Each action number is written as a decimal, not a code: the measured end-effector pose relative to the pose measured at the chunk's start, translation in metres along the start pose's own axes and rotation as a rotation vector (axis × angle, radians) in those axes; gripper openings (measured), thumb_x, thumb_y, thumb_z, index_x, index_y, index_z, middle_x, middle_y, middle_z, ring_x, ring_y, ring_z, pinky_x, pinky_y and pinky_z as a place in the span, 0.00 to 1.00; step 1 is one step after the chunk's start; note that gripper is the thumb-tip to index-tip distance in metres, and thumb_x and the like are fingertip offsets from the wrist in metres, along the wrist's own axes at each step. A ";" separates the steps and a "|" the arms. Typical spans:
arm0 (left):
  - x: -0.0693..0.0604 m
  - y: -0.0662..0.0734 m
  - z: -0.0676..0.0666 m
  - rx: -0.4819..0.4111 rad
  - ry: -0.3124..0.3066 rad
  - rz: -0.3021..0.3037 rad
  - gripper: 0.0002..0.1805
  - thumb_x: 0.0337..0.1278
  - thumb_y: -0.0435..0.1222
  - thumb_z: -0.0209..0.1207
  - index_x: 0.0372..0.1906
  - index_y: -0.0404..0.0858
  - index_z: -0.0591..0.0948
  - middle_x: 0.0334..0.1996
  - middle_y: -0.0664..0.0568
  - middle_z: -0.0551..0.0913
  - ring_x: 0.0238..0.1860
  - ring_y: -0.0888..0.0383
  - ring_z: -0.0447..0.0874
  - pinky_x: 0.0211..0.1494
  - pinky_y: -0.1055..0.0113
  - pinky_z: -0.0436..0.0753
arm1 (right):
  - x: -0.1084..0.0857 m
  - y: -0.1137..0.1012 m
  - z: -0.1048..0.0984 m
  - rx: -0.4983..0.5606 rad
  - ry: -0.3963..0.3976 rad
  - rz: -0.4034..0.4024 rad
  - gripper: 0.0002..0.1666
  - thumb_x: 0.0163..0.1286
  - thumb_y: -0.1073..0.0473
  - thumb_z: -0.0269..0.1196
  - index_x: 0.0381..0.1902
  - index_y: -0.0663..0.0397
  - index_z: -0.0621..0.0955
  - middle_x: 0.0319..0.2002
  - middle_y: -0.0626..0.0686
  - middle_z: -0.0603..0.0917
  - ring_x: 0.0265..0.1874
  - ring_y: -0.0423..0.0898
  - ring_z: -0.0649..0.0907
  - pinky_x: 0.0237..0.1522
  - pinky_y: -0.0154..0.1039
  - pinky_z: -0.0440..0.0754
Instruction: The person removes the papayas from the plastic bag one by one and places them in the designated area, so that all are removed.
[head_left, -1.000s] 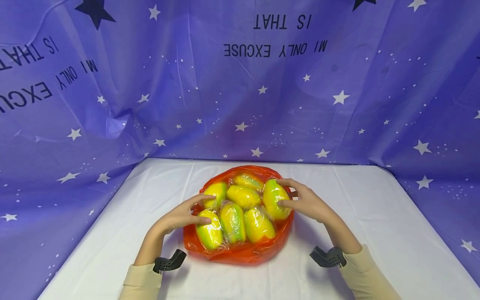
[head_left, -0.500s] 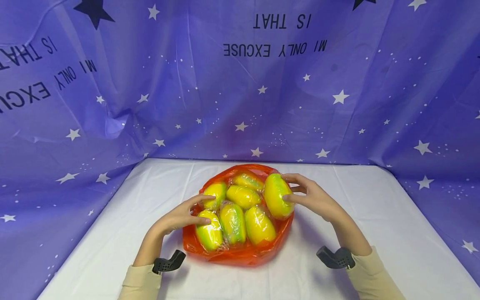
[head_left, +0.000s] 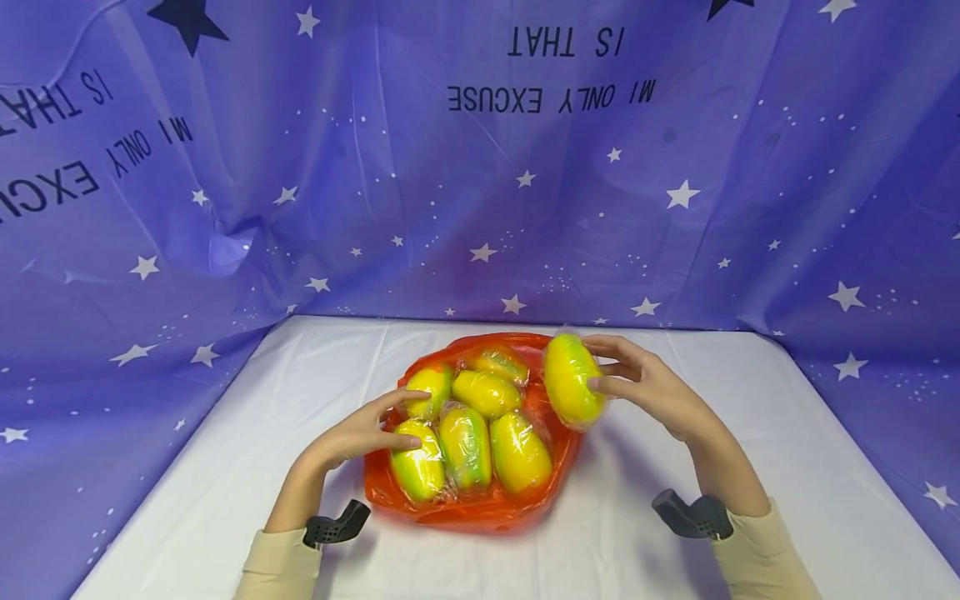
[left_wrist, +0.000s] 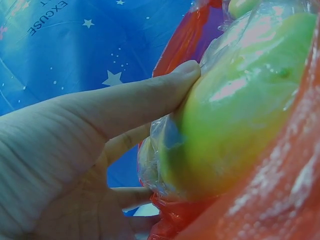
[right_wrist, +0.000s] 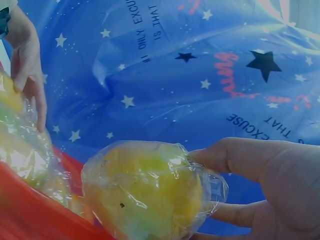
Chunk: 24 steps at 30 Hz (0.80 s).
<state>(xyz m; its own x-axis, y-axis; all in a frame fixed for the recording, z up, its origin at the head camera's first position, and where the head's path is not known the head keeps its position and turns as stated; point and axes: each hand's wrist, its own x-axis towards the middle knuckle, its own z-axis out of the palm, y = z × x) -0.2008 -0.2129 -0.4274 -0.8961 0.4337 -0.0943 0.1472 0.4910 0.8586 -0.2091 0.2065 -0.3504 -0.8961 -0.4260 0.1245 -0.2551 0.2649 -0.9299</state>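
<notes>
A red plastic bag lies opened out on the table with several yellow-green mangoes in clear wrap inside. My right hand grips one wrapped mango by its right side, thumb in front and fingers behind, raised at the bag's right rim. This wrapped mango fills the lower middle of the right wrist view. At the bag's left side, my left hand rests its thumb on the front-left mango and a finger on the rear-left mango. Its other fingers are partly hidden in the left wrist view.
A white-covered table extends around the bag on all sides. Behind and to both sides hangs a purple-blue curtain printed with stars and lettering. A black wrist mount sits on the left forearm, another wrist mount on the right.
My right hand has lifted its mango from the bag's right side, moving it up and to the right. The left hand stays where it was.
</notes>
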 end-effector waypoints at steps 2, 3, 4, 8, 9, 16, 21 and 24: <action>0.000 0.000 0.000 -0.003 -0.001 -0.002 0.36 0.51 0.43 0.70 0.67 0.51 0.70 0.65 0.48 0.68 0.65 0.43 0.62 0.65 0.38 0.61 | -0.002 -0.002 -0.003 0.001 -0.004 -0.008 0.33 0.66 0.59 0.64 0.68 0.51 0.69 0.62 0.56 0.73 0.55 0.58 0.76 0.48 0.47 0.80; 0.000 0.000 0.000 -0.005 -0.002 -0.003 0.36 0.51 0.44 0.70 0.67 0.51 0.70 0.65 0.48 0.68 0.65 0.44 0.62 0.65 0.38 0.61 | -0.003 -0.002 -0.004 0.000 -0.007 -0.011 0.33 0.66 0.59 0.64 0.68 0.51 0.69 0.62 0.56 0.73 0.56 0.57 0.76 0.48 0.47 0.80; 0.000 0.000 0.000 -0.006 -0.003 -0.003 0.36 0.51 0.43 0.70 0.67 0.51 0.70 0.65 0.48 0.68 0.65 0.43 0.62 0.65 0.38 0.61 | -0.003 -0.003 -0.005 0.001 -0.012 -0.014 0.33 0.66 0.60 0.64 0.68 0.51 0.68 0.62 0.56 0.73 0.56 0.57 0.76 0.48 0.46 0.80; 0.000 0.000 0.000 -0.008 -0.006 -0.003 0.36 0.51 0.44 0.70 0.67 0.52 0.70 0.66 0.49 0.68 0.66 0.43 0.61 0.65 0.37 0.60 | -0.006 -0.004 -0.011 0.003 -0.022 -0.022 0.32 0.68 0.60 0.63 0.68 0.52 0.68 0.62 0.56 0.73 0.55 0.54 0.78 0.47 0.46 0.81; 0.000 -0.001 0.000 -0.009 -0.006 -0.002 0.36 0.51 0.44 0.70 0.67 0.52 0.70 0.66 0.49 0.68 0.66 0.43 0.61 0.65 0.37 0.60 | -0.006 -0.004 -0.013 0.003 -0.022 -0.022 0.31 0.68 0.60 0.62 0.68 0.52 0.69 0.62 0.57 0.73 0.55 0.54 0.78 0.47 0.46 0.81; 0.000 -0.002 0.000 -0.010 -0.008 0.000 0.36 0.51 0.44 0.70 0.67 0.52 0.70 0.67 0.50 0.67 0.68 0.43 0.60 0.66 0.38 0.58 | -0.009 -0.003 -0.025 -0.034 0.021 0.003 0.31 0.69 0.58 0.62 0.68 0.52 0.68 0.62 0.57 0.72 0.54 0.50 0.78 0.47 0.43 0.81; 0.000 -0.002 0.000 -0.009 -0.004 0.000 0.36 0.51 0.44 0.70 0.67 0.52 0.70 0.67 0.50 0.67 0.68 0.43 0.59 0.66 0.38 0.58 | -0.012 -0.001 -0.034 -0.055 0.061 0.024 0.32 0.69 0.57 0.62 0.69 0.52 0.67 0.62 0.58 0.71 0.54 0.46 0.79 0.47 0.41 0.81; 0.000 -0.002 0.001 -0.005 -0.005 -0.004 0.36 0.51 0.44 0.70 0.67 0.53 0.70 0.67 0.50 0.67 0.68 0.44 0.59 0.67 0.38 0.58 | -0.014 0.001 -0.039 -0.068 0.079 0.030 0.32 0.70 0.57 0.61 0.69 0.53 0.66 0.63 0.59 0.70 0.52 0.44 0.79 0.46 0.40 0.80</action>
<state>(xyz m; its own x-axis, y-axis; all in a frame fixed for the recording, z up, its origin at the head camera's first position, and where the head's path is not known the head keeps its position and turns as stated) -0.2009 -0.2127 -0.4300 -0.8945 0.4358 -0.1001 0.1418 0.4888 0.8608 -0.2114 0.2464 -0.3390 -0.9289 -0.3479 0.1267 -0.2496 0.3354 -0.9084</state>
